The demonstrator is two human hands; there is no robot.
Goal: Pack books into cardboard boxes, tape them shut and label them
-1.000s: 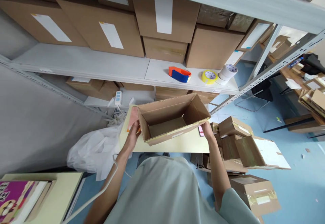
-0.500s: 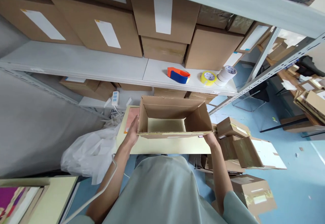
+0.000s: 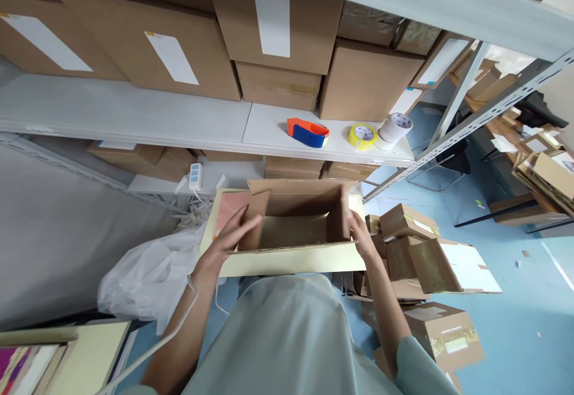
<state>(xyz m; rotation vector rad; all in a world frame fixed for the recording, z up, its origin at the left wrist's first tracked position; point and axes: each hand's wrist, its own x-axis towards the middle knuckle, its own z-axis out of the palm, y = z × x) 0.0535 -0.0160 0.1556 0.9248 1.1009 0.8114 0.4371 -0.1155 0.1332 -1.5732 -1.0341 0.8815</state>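
Observation:
An open cardboard box (image 3: 296, 204) stands on the pale yellow tabletop (image 3: 296, 263) in front of me, its mouth upward and its inside showing a pale bottom. At its left end is my left hand (image 3: 231, 233), with fingers and thumb spread apart against the end panel. My right hand (image 3: 359, 233) holds the right end panel, the fingertips partly hidden and a little blurred. Both end panels lean inward. Left of the box, a pinkish sheet or pad (image 3: 229, 208) lies on the tabletop, partly behind my left hand.
On the shelf (image 3: 179, 108) ahead are a blue-and-orange tape dispenser (image 3: 308, 132), a yellow tape roll (image 3: 362, 136) and white rolls (image 3: 394, 129). Cardboard boxes (image 3: 442, 263) crowd the floor at right. A white plastic bag (image 3: 143, 269) and a cable (image 3: 152, 347) are at left.
The box has come down onto the tabletop, and its end panels now lean inward. My left hand has loosened, its fingers spreading at the left panel. My right hand has shifted left.

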